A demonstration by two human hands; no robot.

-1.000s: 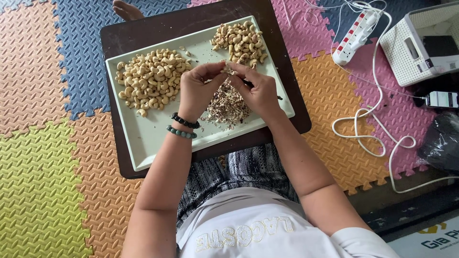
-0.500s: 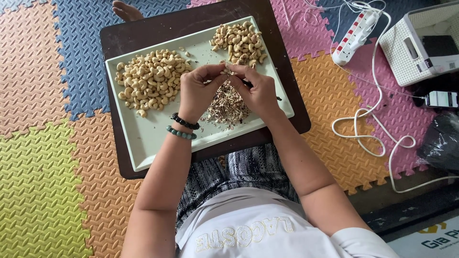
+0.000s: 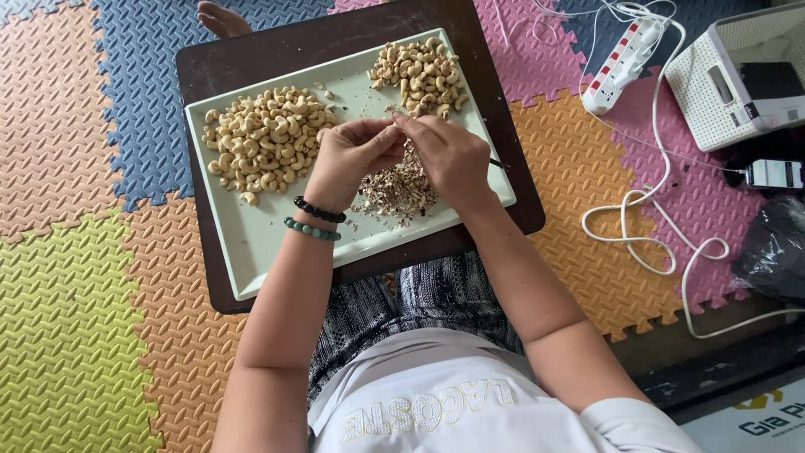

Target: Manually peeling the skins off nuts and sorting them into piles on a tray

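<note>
Both hands met above the middle of a pale green tray [image 3: 251, 252] that sat on a dark brown surface [image 3: 251, 59]. The left hand [image 3: 348, 159] and the right hand [image 3: 449, 155] had their fingertips pinched together on a small cashew nut [image 3: 392, 120], mostly hidden between them, at the upper centre of the frame. A thin dark tool [image 3: 496, 164] stuck out past the right hand toward the right. Directly under the hands lay a heap of brownish skin scraps [image 3: 401, 189]. A large pile of pale cashews [image 3: 264, 138] lay left of the hands, and a smaller pile [image 3: 423, 75] lay just above them. Two bead bracelets [image 3: 314, 220] circled the left wrist.
</note>
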